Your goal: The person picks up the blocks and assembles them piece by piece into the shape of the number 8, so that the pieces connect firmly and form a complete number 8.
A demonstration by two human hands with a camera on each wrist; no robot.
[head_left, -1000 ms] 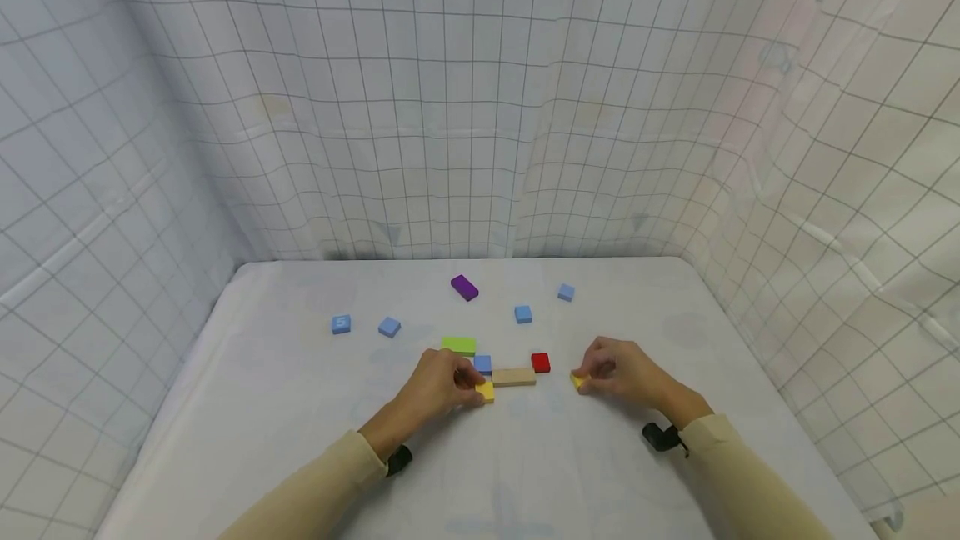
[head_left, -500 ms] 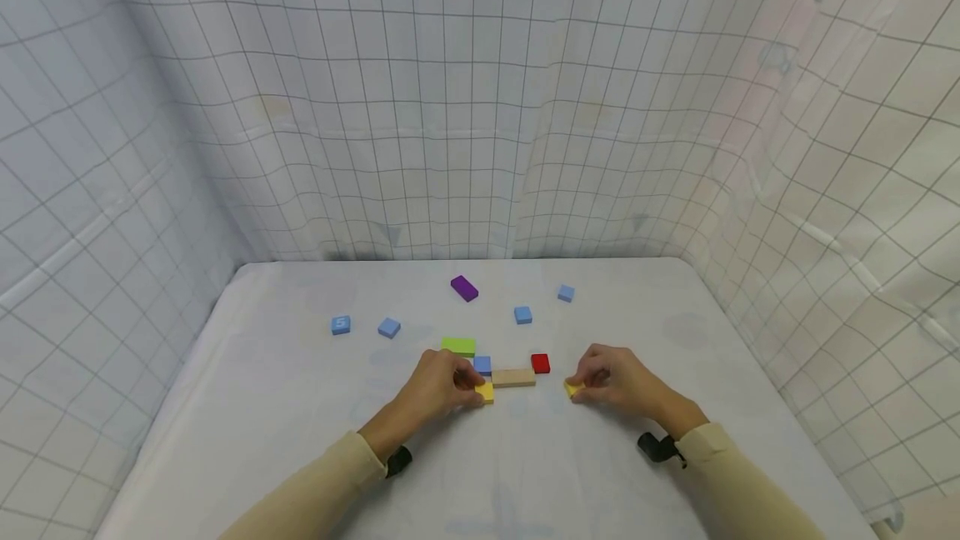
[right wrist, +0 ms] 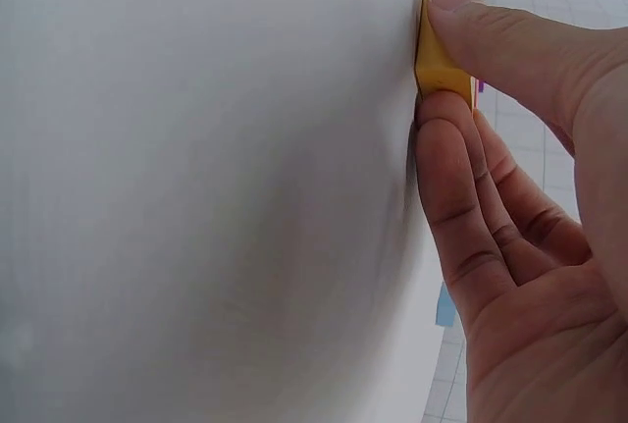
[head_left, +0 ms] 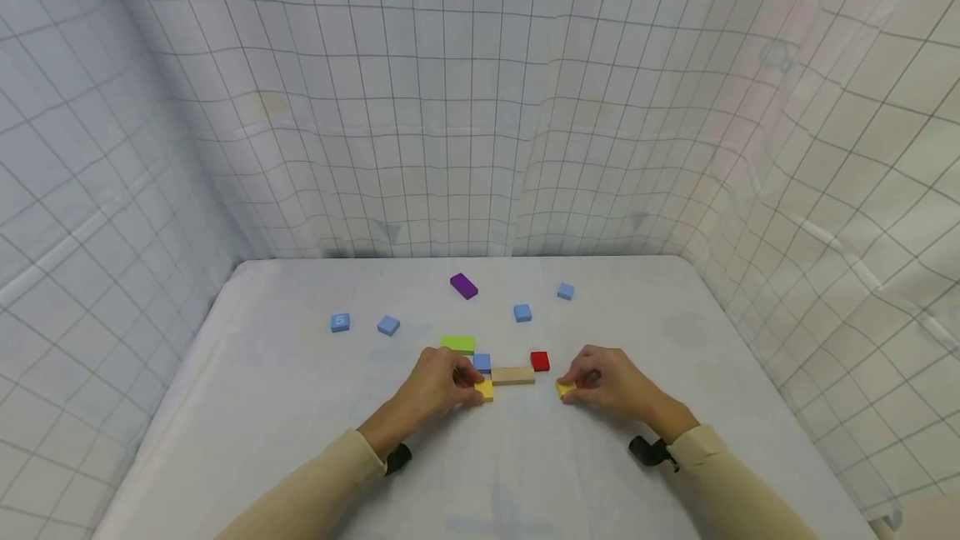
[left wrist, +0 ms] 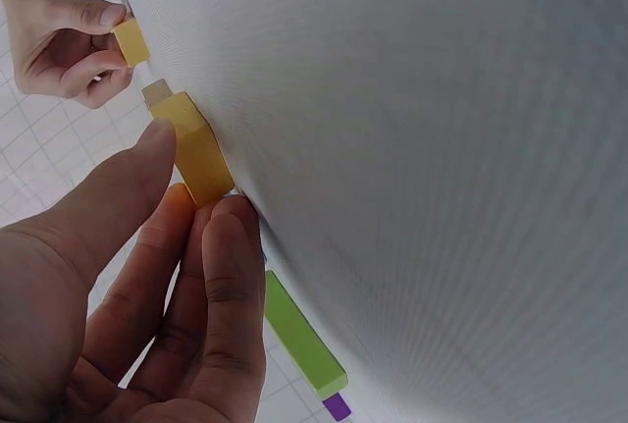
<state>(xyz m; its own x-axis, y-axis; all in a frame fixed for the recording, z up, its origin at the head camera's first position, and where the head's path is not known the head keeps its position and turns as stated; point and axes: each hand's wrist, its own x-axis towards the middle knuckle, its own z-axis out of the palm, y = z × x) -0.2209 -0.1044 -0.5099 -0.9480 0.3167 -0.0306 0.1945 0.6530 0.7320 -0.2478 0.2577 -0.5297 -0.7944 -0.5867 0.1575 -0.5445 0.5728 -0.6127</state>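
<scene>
My left hand (head_left: 437, 383) pinches a yellow square block (left wrist: 196, 148) between thumb and fingers, at the near left end of a plain wooden block (head_left: 513, 376). Behind it sit a blue block (head_left: 482, 363) and a lime green block (head_left: 458, 344), partly covered by the hand. A second yellow block (right wrist: 442, 60) is pinched by my right hand (head_left: 611, 377), close over the white cloth. That hand is to the right of the wooden block, with a gap between them. A red block (head_left: 540, 361) touches the wooden block's far right corner.
Farther back lie a purple block (head_left: 464, 286) and blue blocks, one (head_left: 522, 312) near the middle and another (head_left: 566, 291) to its right. At the left are a blue block marked 5 (head_left: 340, 322) and a tilted blue block (head_left: 388, 325). Gridded curtains (head_left: 450, 107) surround the table.
My right hand has moved left and slightly nearer with its yellow block, toward the wooden block. The left hand and its yellow block have stayed in place.
</scene>
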